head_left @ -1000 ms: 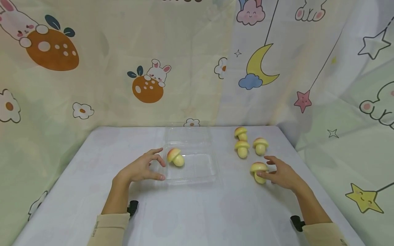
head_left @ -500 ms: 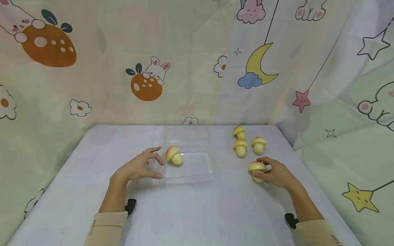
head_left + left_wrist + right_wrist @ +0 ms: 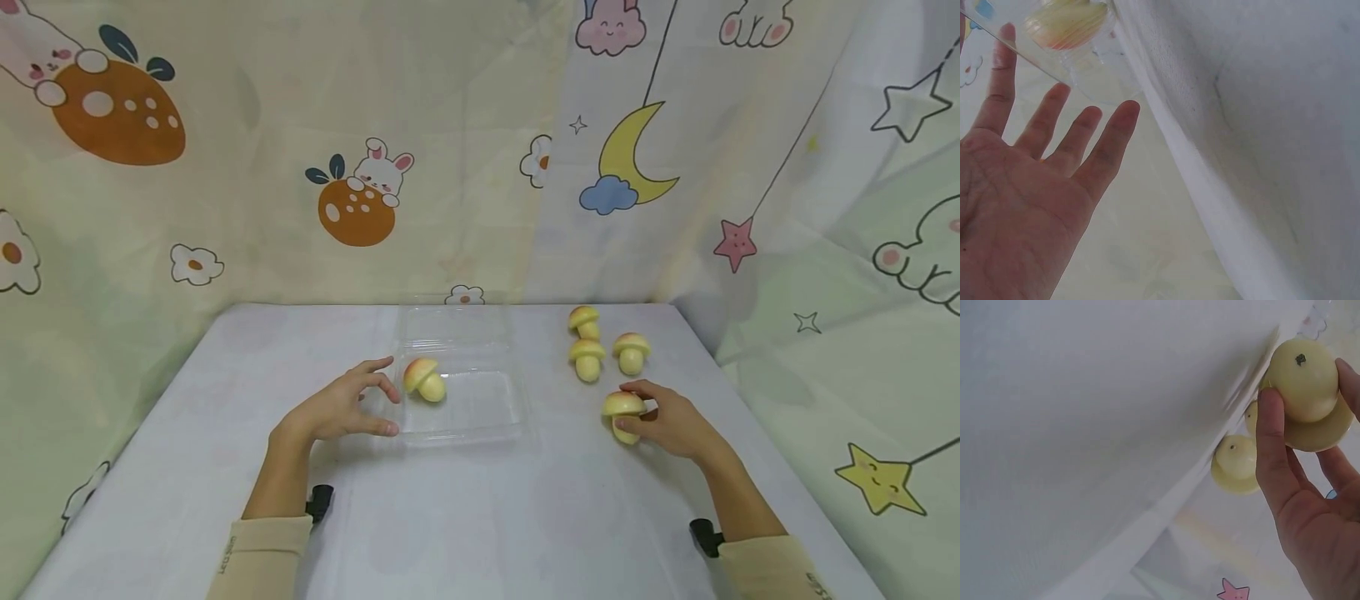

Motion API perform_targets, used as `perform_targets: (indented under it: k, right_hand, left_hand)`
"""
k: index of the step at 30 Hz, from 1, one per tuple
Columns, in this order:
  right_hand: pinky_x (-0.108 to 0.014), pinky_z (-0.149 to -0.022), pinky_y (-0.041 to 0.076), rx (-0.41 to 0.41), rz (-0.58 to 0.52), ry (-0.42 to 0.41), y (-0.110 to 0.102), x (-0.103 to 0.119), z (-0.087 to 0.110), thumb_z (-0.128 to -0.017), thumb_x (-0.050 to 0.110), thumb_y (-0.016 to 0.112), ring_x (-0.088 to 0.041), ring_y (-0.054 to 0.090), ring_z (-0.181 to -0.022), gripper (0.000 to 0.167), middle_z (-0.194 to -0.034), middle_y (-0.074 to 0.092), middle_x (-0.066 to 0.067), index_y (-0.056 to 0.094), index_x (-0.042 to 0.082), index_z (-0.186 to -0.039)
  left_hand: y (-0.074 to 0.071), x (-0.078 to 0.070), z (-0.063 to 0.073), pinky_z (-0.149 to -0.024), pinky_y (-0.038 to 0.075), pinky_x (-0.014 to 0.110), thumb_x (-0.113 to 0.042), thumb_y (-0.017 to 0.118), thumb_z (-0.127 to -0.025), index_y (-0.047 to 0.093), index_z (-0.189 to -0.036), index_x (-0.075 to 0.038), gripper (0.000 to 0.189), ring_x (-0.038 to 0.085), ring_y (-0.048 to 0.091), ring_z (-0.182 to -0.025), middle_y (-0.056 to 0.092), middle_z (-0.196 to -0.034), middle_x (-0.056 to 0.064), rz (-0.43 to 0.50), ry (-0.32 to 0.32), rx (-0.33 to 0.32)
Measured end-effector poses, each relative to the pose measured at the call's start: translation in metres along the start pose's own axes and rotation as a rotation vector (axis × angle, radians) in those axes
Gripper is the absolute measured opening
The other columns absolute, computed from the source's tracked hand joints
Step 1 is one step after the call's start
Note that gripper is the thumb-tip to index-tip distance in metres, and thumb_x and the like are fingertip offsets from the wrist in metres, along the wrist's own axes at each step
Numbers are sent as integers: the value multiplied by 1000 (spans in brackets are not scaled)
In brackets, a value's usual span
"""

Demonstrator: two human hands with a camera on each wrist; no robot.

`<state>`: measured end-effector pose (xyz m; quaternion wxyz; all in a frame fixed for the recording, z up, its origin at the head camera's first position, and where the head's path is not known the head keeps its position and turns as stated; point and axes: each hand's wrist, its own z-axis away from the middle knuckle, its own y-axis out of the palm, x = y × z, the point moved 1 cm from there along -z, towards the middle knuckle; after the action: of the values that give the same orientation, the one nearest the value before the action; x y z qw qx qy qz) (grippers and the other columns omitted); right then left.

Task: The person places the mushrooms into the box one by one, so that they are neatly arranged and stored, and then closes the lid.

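Observation:
My right hand [image 3: 672, 423] pinches a toy mushroom [image 3: 622, 406] with a yellow stem and red-tinged cap between thumb and fingers. In the right wrist view that mushroom [image 3: 1304, 378] shows its stem end with a small dark mark. My left hand [image 3: 339, 409] is at the left side of a clear plastic clamshell box [image 3: 483, 410], fingertips right at its edge. The left wrist view shows the left fingers [image 3: 1110, 147] extended beside the clear plastic. Inside the lidded box's open base, at the left, lies another toy mushroom [image 3: 425, 381].
Behind the right hand stand three more toy mushrooms: one at the back [image 3: 584, 322], one before it [image 3: 587, 360], and one to the right [image 3: 632, 353]. The box's clear lid [image 3: 455, 325] lies folded back toward the patterned curtain [image 3: 450, 100]. A white cloth covers the table [image 3: 480, 517].
My right thumb and fingers have closed on the near mushroom, and hand and mushroom have shifted slightly left. The left hand and the box have stayed in place.

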<state>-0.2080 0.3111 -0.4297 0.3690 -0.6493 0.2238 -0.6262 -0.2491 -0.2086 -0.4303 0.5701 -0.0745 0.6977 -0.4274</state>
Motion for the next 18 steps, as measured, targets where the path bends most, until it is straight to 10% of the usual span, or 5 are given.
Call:
perform_targets:
  k: [18]
  right_hand:
    - [-32, -73, 55, -96, -45, -33, 2, 17, -8, -96, 31, 73, -32, 67, -104, 65, -135, 60, -23, 48, 3, -149]
  left_hand:
    - [0, -2, 1, -113, 40, 63, -37, 92, -77, 70, -108, -16, 43, 43, 27, -152, 24, -169, 11, -18, -8, -4]
